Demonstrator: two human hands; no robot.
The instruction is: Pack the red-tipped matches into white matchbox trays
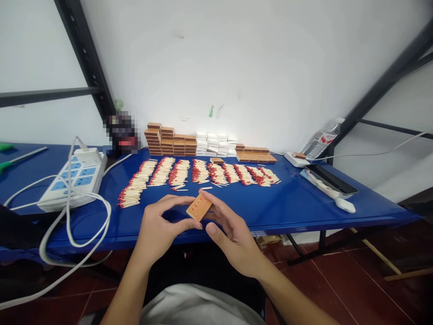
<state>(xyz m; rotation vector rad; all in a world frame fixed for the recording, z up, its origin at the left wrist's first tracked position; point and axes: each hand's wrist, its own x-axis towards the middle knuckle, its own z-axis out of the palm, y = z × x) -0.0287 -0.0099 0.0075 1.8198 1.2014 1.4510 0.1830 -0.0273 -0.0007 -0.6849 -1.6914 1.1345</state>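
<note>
Tan cardboard, printed with red characters, makes up the matchbox (199,207) that both hands hold above the near edge of the blue table (291,203). The left hand (158,230) pinches it narrowly: the thumb presses against the box's lower left end and the forefinger arches over towards its upper edge, the other fingers curled beneath. The right hand (233,234) closes on the other side, its forefinger lying along the top right edge and its thumb pointing up just under the box's near corner. Neither hand is spread wide; both grips are tight enough only for the thickness of the box.

The matchbox lies tilted, its broad printed face turned up towards the camera. Its long axis runs diagonally, from lower left to upper right, the upper end pointing away towards the rows of matches (199,174) laid out across the table beyond it. The matches lie in slanting bundles, red heads together. Behind them, against the wall, stand stacks of brown boxes (171,142), a stack of white boxes (216,143) and a lower row of brown boxes (255,155). A white power strip (72,178) with trailing cables sits to the left, well apart from the hands.
</note>
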